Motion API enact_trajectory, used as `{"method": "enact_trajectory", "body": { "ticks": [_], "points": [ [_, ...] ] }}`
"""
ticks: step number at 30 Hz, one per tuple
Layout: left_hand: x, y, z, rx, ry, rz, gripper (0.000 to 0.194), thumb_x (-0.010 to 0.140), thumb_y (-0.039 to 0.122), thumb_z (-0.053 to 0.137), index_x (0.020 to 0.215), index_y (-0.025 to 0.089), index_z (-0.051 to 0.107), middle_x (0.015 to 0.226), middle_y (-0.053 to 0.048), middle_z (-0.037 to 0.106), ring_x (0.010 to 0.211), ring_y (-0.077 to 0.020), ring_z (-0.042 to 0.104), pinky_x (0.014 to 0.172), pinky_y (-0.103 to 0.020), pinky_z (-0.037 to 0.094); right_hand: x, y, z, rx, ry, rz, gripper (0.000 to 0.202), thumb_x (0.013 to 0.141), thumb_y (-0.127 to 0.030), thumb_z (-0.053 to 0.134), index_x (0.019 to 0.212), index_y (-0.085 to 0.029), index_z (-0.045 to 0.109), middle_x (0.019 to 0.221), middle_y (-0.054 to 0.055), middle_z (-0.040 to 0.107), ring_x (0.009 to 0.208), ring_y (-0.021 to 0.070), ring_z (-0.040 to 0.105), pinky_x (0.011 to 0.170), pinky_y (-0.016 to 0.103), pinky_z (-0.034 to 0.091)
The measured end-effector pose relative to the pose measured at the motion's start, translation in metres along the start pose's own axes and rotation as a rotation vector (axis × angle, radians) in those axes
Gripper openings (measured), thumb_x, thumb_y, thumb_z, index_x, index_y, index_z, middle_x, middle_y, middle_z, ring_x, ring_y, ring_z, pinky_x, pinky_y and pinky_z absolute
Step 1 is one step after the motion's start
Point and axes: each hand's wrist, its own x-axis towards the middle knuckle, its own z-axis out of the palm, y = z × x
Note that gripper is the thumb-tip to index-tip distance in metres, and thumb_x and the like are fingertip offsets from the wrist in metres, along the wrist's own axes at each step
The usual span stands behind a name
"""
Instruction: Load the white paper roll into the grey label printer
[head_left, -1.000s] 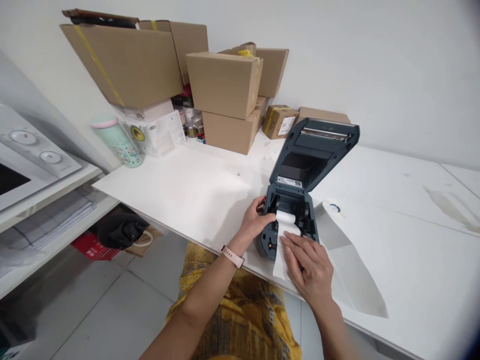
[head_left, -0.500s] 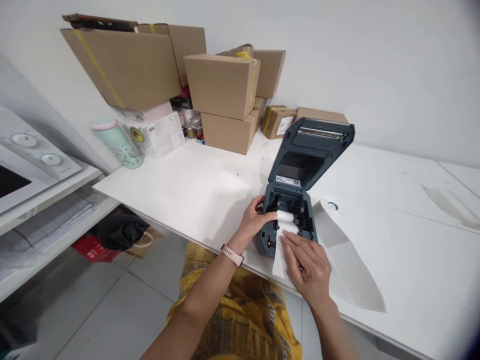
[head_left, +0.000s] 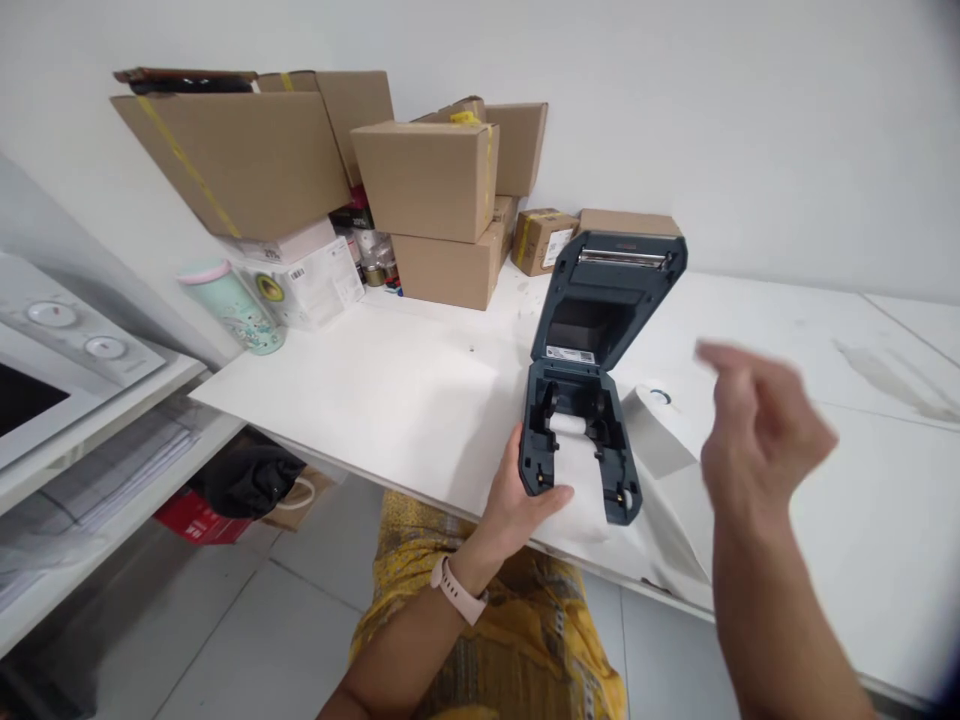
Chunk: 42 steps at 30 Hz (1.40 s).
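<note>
Left hand [head_left: 514, 512], fingers closed on printer [head_left: 577, 379], thumb on paper [head_left: 580, 478]; right hand [head_left: 763, 435] blurred, fingers half-curled, hold unclear

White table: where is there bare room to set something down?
Between the mint tumbler and open printer; also a mostly bare patch right of the long paper strip, behind the right hand. The back left is crowded with stacked cartons.

The printer [head_left: 576, 381] near the front edge of the surface [head_left: 375, 385] looks matt plastic, its lid's [head_left: 619, 284] bar [head_left: 624, 259] glossy metal, the strip [head_left: 580, 480] smooth paper.
</note>
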Motion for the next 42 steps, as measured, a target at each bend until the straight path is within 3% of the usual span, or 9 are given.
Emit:
{"method": "enact_trajectory", "body": {
  "ticks": [2, 5, 9, 12, 17, 23, 33, 37, 42],
  "points": [
    [0.002, 0.000, -0.002, -0.039, -0.034, 0.010, 0.105, 0.074, 0.028, 0.085, 0.160, 0.025, 0.025, 0.159, -0.013, 0.046, 0.147, -0.0298, 0.044, 0.123, -0.043, 0.035, 0.057, 0.003, 0.017, -0.021, -0.041, -0.131, 0.040, 0.107, -0.038, 0.041, 0.129, -0.018, 0.067, 0.132, 0.011, 0.070, 0.130, 0.0272, 0.061, 0.109, 0.047, 0.049],
    [0.002, -0.006, -0.002, -0.077, -0.055, -0.011, 0.110, 0.073, 0.028, 0.086, 0.161, 0.024, 0.020, 0.156, -0.015, 0.049, 0.143, -0.0288, 0.049, 0.120, -0.042, 0.039, 0.127, 0.014, 0.051, -0.045, -0.280, 0.047, 0.055, 0.108, -0.051, 0.031, 0.144, -0.018, 0.056, 0.153, 0.010, 0.055, 0.140, 0.0220, 0.052, 0.106, 0.037, 0.048],
    [-0.001, -0.019, -0.003, -0.104, -0.033, 0.002, 0.112, 0.074, 0.030, 0.086, 0.161, 0.024, 0.016, 0.163, -0.016, 0.040, 0.147, -0.0285, 0.044, 0.122, -0.042, 0.036, 0.151, 0.023, 0.071, 0.018, -0.530, 0.187, 0.081, 0.101, -0.060, 0.021, 0.117, 0.000, 0.073, 0.116, 0.009, 0.075, 0.109, 0.0211, 0.070, 0.083, 0.029, 0.050],
    [-0.005, -0.024, -0.003, -0.099, -0.018, 0.038, 0.113, 0.075, 0.033, 0.086, 0.162, 0.026, 0.015, 0.169, -0.016, 0.027, 0.153, -0.0292, 0.035, 0.126, -0.042, 0.031, 0.113, 0.017, 0.055, 0.021, -0.391, 0.037, 0.065, 0.106, -0.051, 0.027, 0.117, -0.010, 0.076, 0.117, 0.006, 0.076, 0.115, 0.0202, 0.068, 0.094, 0.033, 0.050],
    [-0.010, -0.022, -0.001, -0.054, 0.037, 0.089, 0.117, 0.076, 0.039, 0.087, 0.163, 0.033, 0.008, 0.173, -0.014, 0.011, 0.158, -0.0305, 0.024, 0.124, -0.041, 0.034, -0.016, 0.007, 0.012, 0.002, -0.057, -0.434, 0.044, 0.104, -0.019, 0.040, 0.142, -0.026, 0.060, 0.141, 0.006, 0.066, 0.133, 0.0255, 0.061, 0.109, 0.049, 0.051],
    [-0.011, -0.032, 0.000, 0.025, 0.109, 0.156, 0.123, 0.072, 0.047, 0.089, 0.162, 0.039, 0.005, 0.174, -0.010, 0.006, 0.158, -0.0307, 0.023, 0.122, -0.038, 0.038, -0.121, 0.012, -0.011, -0.142, -0.273, -0.382, 0.055, 0.100, -0.020, 0.044, 0.154, -0.022, 0.046, 0.142, 0.011, 0.065, 0.134, 0.0307, 0.060, 0.106, 0.051, 0.053],
    [-0.003, -0.012, 0.008, 0.008, 0.082, 0.155, 0.088, 0.092, 0.055, 0.066, 0.162, 0.032, 0.019, 0.172, -0.007, 0.019, 0.159, -0.0297, 0.019, 0.128, -0.039, 0.028, -0.139, 0.017, 0.004, 0.084, -0.112, -0.037, 0.047, 0.101, -0.023, 0.030, 0.116, -0.026, 0.074, 0.110, 0.008, 0.077, 0.111, 0.0304, 0.071, 0.096, 0.056, 0.054],
    [0.004, -0.007, 0.009, 0.016, 0.065, 0.112, 0.088, 0.091, 0.052, 0.067, 0.162, 0.030, 0.020, 0.171, -0.008, 0.023, 0.156, -0.0296, 0.027, 0.125, -0.037, 0.033, -0.131, 0.020, 0.011, 0.146, -0.069, 0.107, 0.027, 0.098, -0.026, 0.051, 0.114, -0.029, 0.073, 0.084, 0.004, 0.074, 0.091, 0.0264, 0.071, 0.085, 0.047, 0.054],
    [0.006, -0.012, 0.009, 0.026, 0.075, 0.113, 0.090, 0.090, 0.051, 0.069, 0.162, 0.032, 0.018, 0.169, -0.009, 0.026, 0.154, -0.0328, 0.030, 0.123, -0.042, 0.036, -0.126, 0.017, 0.018, 0.379, -0.099, 0.471, 0.064, 0.092, -0.041, 0.067, 0.151, -0.029, 0.046, 0.147, 0.013, 0.057, 0.138, 0.0334, 0.053, 0.107, 0.053, 0.048]
  ]
}}
